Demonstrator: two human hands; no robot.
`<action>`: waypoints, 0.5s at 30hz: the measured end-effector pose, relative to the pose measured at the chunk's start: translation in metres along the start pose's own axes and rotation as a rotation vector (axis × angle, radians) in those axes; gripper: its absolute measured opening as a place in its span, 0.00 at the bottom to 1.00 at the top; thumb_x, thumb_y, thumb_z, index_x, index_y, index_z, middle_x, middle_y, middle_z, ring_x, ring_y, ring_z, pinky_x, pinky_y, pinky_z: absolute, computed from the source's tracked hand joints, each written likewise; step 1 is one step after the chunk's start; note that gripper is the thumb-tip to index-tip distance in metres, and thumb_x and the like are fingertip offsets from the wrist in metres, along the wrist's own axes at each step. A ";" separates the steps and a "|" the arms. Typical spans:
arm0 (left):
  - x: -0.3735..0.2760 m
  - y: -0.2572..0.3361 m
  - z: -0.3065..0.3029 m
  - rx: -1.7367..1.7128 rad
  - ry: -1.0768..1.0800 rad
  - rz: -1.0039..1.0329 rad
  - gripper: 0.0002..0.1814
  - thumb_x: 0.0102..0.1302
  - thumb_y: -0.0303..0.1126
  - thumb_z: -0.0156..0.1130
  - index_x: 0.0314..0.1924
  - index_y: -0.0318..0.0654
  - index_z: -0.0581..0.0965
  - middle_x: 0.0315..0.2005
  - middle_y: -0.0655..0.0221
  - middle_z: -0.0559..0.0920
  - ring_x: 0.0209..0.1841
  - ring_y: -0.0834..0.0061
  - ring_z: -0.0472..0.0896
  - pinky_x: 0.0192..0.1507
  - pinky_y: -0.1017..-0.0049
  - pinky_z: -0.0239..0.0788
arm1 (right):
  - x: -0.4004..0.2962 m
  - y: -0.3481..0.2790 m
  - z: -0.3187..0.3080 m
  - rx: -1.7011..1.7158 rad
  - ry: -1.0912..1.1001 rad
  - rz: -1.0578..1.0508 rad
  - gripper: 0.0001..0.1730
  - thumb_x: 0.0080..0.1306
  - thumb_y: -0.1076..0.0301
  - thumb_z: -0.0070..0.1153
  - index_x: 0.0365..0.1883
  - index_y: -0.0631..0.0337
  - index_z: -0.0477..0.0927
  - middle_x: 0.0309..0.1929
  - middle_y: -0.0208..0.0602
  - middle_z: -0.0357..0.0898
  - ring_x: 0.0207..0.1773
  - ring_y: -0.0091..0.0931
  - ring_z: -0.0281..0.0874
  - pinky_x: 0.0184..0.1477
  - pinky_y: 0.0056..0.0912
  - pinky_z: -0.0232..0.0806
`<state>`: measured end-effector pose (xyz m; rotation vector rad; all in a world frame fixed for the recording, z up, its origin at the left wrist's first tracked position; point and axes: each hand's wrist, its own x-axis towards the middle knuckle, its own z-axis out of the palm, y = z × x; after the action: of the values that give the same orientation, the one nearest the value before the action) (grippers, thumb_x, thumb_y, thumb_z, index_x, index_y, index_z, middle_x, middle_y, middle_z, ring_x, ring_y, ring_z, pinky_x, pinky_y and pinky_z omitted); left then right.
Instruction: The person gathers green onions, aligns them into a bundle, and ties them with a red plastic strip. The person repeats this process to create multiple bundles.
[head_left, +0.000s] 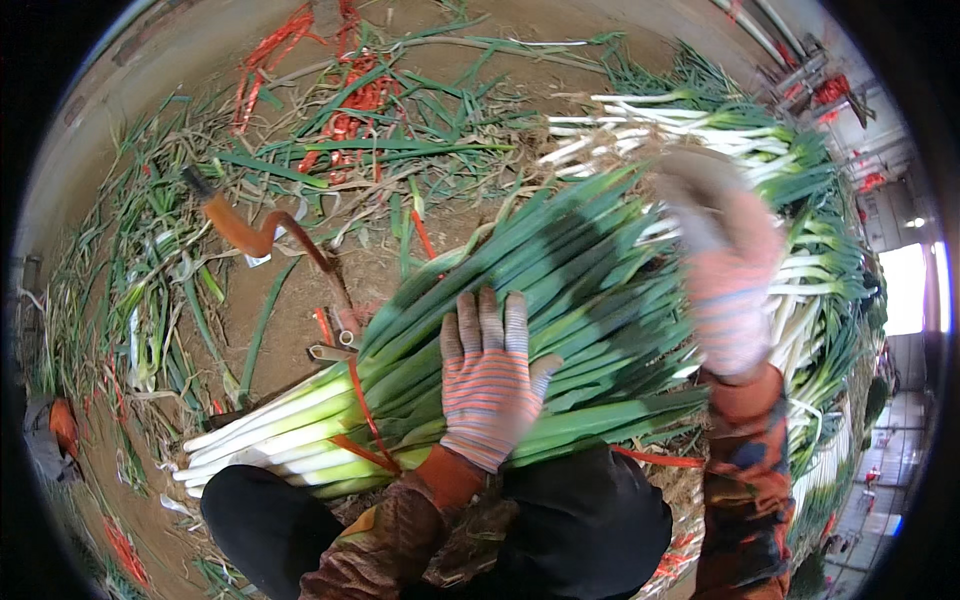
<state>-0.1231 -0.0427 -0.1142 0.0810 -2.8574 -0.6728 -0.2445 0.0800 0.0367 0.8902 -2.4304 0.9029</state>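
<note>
A large bundle of green onions (577, 277) lies across in front of me, white root ends at the lower left and green leaves spreading to the upper right. A red plastic tie (366, 409) goes round it near the white stalks. My left hand (489, 375), in a striped knit glove, rests flat on the leaves with its fingers a little apart. My right hand (724, 262), in a matching glove, is blurred above the leaf ends at the right; its fingers cannot be made out clearly.
More green onions (806, 277) lie in piles along the right. A bent rusty metal bar with an orange part (240, 225) stands behind the bundle. Loose leaves (150, 262) and red plastic strips (352, 112) litter the dirt floor. My knees (585, 517) are close below the bundle.
</note>
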 end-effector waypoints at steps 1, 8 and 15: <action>-0.002 -0.003 0.001 0.000 0.013 0.005 0.43 0.56 0.56 0.58 0.63 0.33 0.62 0.62 0.47 0.62 0.65 0.45 0.58 0.66 0.51 0.44 | 0.009 -0.002 0.043 0.041 -0.137 -0.135 0.11 0.62 0.69 0.51 0.40 0.64 0.79 0.41 0.42 0.78 0.46 0.34 0.76 0.51 0.32 0.66; -0.011 0.016 0.021 -0.922 0.133 -0.186 0.36 0.64 0.48 0.48 0.65 0.30 0.57 0.60 0.60 0.68 0.65 0.60 0.63 0.69 0.65 0.48 | 0.003 0.002 0.259 -0.258 -1.166 -0.242 0.14 0.58 0.60 0.50 0.35 0.56 0.83 0.36 0.47 0.81 0.40 0.42 0.80 0.43 0.42 0.72; -0.018 -0.012 -0.002 -0.437 0.211 0.122 0.21 0.56 0.35 0.62 0.50 0.41 0.75 0.52 0.67 0.74 0.57 0.63 0.71 0.60 0.64 0.62 | -0.020 0.019 0.212 -0.254 -1.264 -0.226 0.17 0.63 0.54 0.47 0.37 0.56 0.81 0.33 0.47 0.80 0.39 0.44 0.77 0.44 0.44 0.69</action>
<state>-0.1049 -0.0524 -0.1211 -0.0833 -2.4323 -1.1650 -0.2730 -0.0462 -0.1340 1.9728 -3.1378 -0.2111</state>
